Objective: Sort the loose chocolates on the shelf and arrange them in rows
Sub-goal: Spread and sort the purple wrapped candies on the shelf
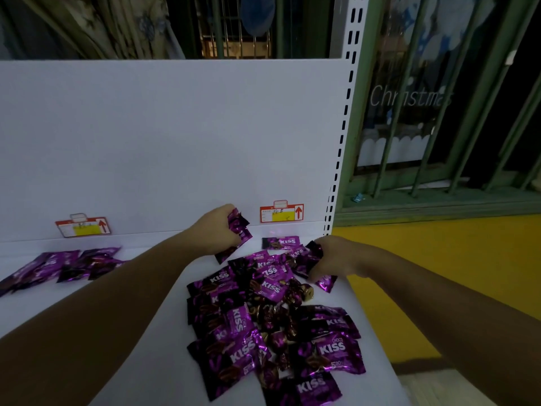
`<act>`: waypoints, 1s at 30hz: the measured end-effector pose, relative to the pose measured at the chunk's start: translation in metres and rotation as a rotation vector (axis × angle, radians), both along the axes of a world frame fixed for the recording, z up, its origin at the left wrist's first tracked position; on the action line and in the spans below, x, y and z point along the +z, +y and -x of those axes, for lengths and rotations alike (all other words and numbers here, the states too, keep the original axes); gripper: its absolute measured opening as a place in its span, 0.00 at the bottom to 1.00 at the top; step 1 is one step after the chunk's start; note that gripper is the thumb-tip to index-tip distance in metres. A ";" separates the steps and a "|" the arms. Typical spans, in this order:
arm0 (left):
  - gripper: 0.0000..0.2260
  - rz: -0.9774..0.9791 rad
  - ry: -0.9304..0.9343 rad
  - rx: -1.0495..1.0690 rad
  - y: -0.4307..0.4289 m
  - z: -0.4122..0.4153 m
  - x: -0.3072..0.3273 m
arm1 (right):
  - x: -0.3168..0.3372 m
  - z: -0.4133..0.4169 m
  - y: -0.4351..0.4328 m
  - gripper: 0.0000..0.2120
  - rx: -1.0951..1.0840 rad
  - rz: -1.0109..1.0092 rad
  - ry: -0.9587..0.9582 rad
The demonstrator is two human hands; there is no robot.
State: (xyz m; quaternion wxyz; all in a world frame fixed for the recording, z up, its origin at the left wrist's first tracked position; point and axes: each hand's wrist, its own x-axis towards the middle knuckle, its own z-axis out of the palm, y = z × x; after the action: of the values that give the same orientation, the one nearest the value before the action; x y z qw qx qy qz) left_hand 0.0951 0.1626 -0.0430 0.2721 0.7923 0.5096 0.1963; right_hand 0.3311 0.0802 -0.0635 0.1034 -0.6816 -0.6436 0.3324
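Nearest us, at 5 o'clock, the loose pile of purple chocolates [263, 326] covers the white shelf [164, 361]. At the pile's far edge our right hand [336, 256] curls round a dark packet [311, 254] at 3 o'clock, and our left hand [212, 230] grips a bunch of packets [238, 232] towards 12. Farther off at 9 o'clock, a smaller group [58, 265] lies below a red-edged price tag [83, 227].

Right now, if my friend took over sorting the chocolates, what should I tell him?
Left hand grips a bunch of purple packets.
Right hand grips one packet at the far edge of the pile.
The big pile lies loose on the shelf. A smaller group lies to the left, overlapping.
Done: no neat rows yet.
Left: sort the pile and lay out rows.
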 end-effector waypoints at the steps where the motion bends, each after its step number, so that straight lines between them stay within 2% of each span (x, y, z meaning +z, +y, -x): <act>1: 0.11 0.018 -0.007 -0.003 0.000 0.000 -0.001 | 0.000 -0.001 0.000 0.15 -0.015 -0.053 -0.018; 4: 0.15 0.074 -0.029 -0.023 -0.002 0.001 -0.002 | -0.001 -0.005 0.004 0.11 -0.042 -0.255 0.006; 6: 0.17 0.098 -0.023 -0.033 -0.005 0.002 -0.001 | 0.000 -0.006 0.007 0.11 0.028 -0.333 -0.024; 10: 0.23 0.071 0.070 -0.045 -0.013 -0.001 -0.002 | -0.005 0.000 0.019 0.15 0.259 -0.312 -0.260; 12: 0.24 0.043 0.120 -0.046 -0.017 -0.001 -0.003 | -0.005 0.001 0.023 0.15 0.291 -0.260 -0.302; 16: 0.18 -0.081 0.186 -0.033 -0.023 0.002 -0.005 | -0.006 -0.008 0.022 0.15 0.233 -0.257 -0.248; 19: 0.12 -0.159 0.174 -0.020 -0.029 0.003 -0.005 | -0.013 -0.013 0.018 0.14 0.172 -0.342 -0.173; 24: 0.13 -0.189 0.222 0.016 -0.043 0.009 -0.002 | -0.016 -0.019 0.017 0.10 0.182 -0.503 -0.109; 27: 0.14 -0.246 0.320 0.080 -0.055 0.020 -0.003 | -0.005 -0.013 0.026 0.10 0.263 -0.512 -0.039; 30: 0.15 -0.245 0.404 0.153 -0.072 0.038 -0.003 | 0.006 0.017 0.034 0.11 0.424 -0.505 -0.121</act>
State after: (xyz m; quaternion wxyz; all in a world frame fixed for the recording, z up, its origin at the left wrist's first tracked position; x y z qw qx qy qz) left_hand 0.0573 0.0908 -0.0457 0.0509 0.8016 0.5847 0.1142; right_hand 0.3139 0.1138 -0.0574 0.1589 -0.5039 -0.8381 0.1354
